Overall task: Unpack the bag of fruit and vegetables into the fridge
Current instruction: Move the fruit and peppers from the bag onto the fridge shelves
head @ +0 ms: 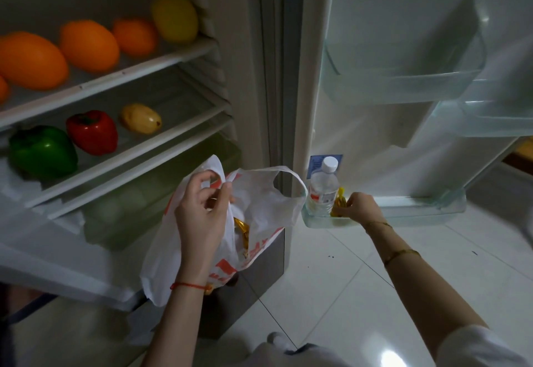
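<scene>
My left hand [202,211] grips the handle of a white plastic bag [259,202] with orange print, held in front of the open fridge. A gold-wrapped item [241,235] shows inside the bag. My right hand [360,208] is closed on a small yellow packet [339,202] in the lowest door bin [418,214], beside a water bottle [323,188]. Several orange fruits [89,45] and a yellow one [175,18] lie on the upper shelf. A green pepper [43,150], a red pepper [92,131] and a yellowish fruit [140,118] sit on the shelf below.
The fridge door stands open to the right, with clear bins [403,78] higher up. A crisper drawer [150,193] lies under the lower shelf. White tiled floor [360,280] spreads below the door. A grey drawer front [253,277] is behind the bag.
</scene>
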The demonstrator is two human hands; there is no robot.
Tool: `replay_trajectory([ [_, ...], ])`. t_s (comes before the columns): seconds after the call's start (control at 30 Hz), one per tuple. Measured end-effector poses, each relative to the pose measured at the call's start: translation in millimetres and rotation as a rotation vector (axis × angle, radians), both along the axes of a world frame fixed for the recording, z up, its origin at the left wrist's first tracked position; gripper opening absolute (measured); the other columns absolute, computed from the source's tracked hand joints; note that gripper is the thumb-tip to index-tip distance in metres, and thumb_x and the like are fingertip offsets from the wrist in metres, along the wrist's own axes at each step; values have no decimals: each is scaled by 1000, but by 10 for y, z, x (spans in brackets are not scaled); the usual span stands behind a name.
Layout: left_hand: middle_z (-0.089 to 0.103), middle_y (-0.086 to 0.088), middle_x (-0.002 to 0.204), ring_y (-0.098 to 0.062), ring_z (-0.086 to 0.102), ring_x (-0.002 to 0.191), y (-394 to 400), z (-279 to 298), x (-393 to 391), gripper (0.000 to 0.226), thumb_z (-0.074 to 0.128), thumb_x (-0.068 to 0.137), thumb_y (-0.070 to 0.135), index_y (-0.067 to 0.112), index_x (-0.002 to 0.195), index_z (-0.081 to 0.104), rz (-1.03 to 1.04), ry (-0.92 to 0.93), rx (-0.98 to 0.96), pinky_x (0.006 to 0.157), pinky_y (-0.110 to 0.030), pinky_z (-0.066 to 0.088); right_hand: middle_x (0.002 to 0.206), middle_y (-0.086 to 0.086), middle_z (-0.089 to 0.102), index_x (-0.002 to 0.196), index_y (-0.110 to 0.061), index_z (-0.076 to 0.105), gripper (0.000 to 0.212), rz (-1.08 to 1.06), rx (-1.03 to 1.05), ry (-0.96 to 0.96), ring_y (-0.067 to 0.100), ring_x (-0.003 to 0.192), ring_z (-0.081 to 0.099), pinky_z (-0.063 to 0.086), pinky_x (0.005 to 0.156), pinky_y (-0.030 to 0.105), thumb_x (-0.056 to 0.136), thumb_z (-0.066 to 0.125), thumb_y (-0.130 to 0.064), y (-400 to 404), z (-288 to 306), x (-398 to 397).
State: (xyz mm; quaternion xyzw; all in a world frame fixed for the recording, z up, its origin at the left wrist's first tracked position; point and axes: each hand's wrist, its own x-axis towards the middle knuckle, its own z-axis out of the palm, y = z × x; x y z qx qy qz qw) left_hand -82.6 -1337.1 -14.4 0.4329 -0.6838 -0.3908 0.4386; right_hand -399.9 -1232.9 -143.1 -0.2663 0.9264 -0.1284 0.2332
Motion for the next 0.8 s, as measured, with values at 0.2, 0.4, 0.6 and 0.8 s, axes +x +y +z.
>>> replay_trajectory([
  [0.2, 74, -1, 87, -8, 71, 83, 4, 10, 56, 21, 66, 89, 23, 28, 105, 54, 20, 2, -24, 79, -26, 57, 91, 19, 70, 87, -5, 66, 28, -114, -270, 173, 39, 90, 63, 44, 67, 33, 88, 66, -33, 83, 428, 53],
  [0.4, 74, -1, 83, -11, 70, 82, 17, 2, 150, 18, 63, 91, 26, 31, 105, 52, 48, 1, -53, 78, -28, 55, 66, 2, 59, 73, -20, 49, 21, 35, -751, 396, 24, 59, 49, 33, 58, 27, 90, 61, -23, 4, 1209, 645],
  [0.6, 72, 0, 77, -9, 67, 72, 53, -18, 288, 22, 63, 92, 26, 19, 111, 56, 62, 13, -36, 64, -8, 46, 69, -9, 62, 82, -17, 66, 11, 469, -752, 197, 4, 59, 56, 42, 58, 13, 89, 65, -26, -306, 1278, 1360],
  [0.8, 73, 1, 80, -7, 68, 76, 114, -45, 467, 33, 62, 92, 23, 15, 124, 55, 26, 46, -5, 66, -7, 45, 103, 4, 72, 102, -12, 73, 20, 870, -213, 47, 21, 93, 67, 55, 88, 32, 92, 61, -25, -918, 516, 1777],
])
